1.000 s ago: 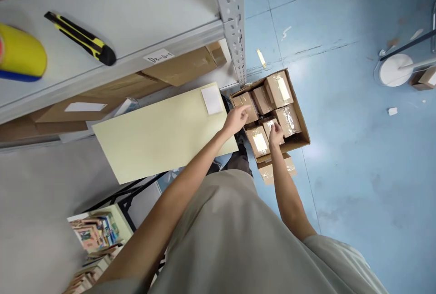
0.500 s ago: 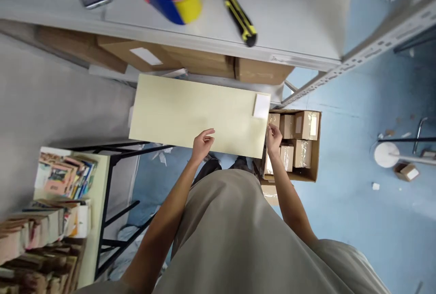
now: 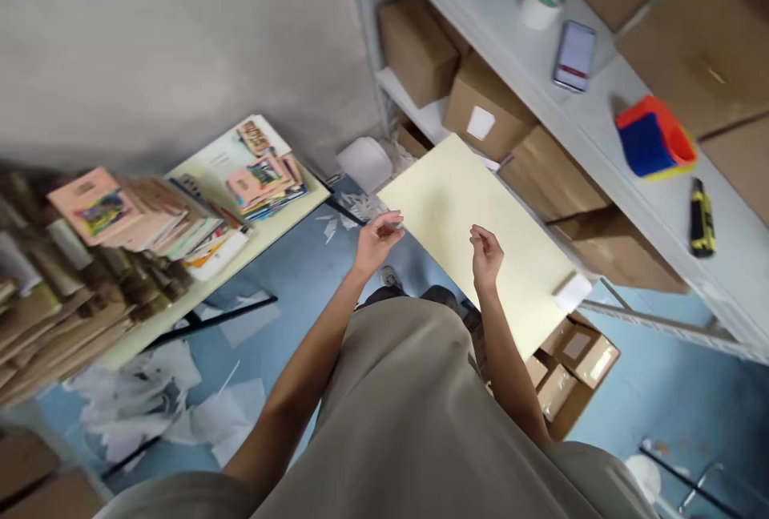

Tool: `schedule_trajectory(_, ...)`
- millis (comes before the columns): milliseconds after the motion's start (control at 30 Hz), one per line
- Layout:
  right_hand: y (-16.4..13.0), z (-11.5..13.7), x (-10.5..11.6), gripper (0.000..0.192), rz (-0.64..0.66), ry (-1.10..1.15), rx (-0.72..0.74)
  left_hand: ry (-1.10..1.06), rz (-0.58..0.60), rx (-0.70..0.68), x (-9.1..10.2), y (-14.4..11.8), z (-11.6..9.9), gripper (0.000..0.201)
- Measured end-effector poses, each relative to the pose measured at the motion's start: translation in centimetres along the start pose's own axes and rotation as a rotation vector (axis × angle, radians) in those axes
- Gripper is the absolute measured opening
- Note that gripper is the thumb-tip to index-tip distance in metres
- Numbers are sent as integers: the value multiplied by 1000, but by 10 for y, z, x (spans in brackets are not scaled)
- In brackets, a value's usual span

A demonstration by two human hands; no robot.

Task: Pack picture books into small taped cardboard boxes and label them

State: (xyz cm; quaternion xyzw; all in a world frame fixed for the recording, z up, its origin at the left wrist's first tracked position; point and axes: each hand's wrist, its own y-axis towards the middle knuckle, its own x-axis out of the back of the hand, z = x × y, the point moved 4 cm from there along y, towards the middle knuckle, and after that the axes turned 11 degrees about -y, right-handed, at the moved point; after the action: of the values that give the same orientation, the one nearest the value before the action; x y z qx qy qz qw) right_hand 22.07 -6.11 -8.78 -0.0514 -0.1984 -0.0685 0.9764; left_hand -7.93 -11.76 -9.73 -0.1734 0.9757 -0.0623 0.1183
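Observation:
A pale yellow board (image 3: 462,199) lies flat in front of me, with a small white box (image 3: 573,292) on its right-hand end. Just off its near left edge is my left hand (image 3: 378,243), fingers loosely curved and the thumb apart, holding nothing. My right hand (image 3: 486,256) hovers above the board's middle, likewise empty with its fingers loosely bent. Whether it touches the surface I cannot tell.
At left, a table (image 3: 306,200) bears stacked books and booklets (image 3: 129,211). Shelving at right holds a tape roll (image 3: 542,2), a phone (image 3: 575,56), a tape dispenser (image 3: 652,138) and a box cutter (image 3: 702,219). A carton of small boxes (image 3: 580,415) sits lower right; paper scraps (image 3: 141,391) litter the floor.
My view has turned left towards the book table, so the board and shelf now run diagonally. My right hand has gone from beside the board's right end to over its middle.

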Motion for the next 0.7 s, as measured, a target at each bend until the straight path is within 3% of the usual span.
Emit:
schedule_trajectory(133,8,48,-91,45,229,-76,92,-12,-206,-29,82,3,-21,58)
schedule_trajectory(300,23,95,-191,42,475,-104,162,-50,-456,-45,163,6,-36,59)
schedule_trajectory(533,46,141,-341,56,780,-98,289,-53,-752,-57,254,26,-53,61)
schedule_trajectory(700,54,158,-429,64,999,-67,309,-31,-914,-41,302,40,-58,62)
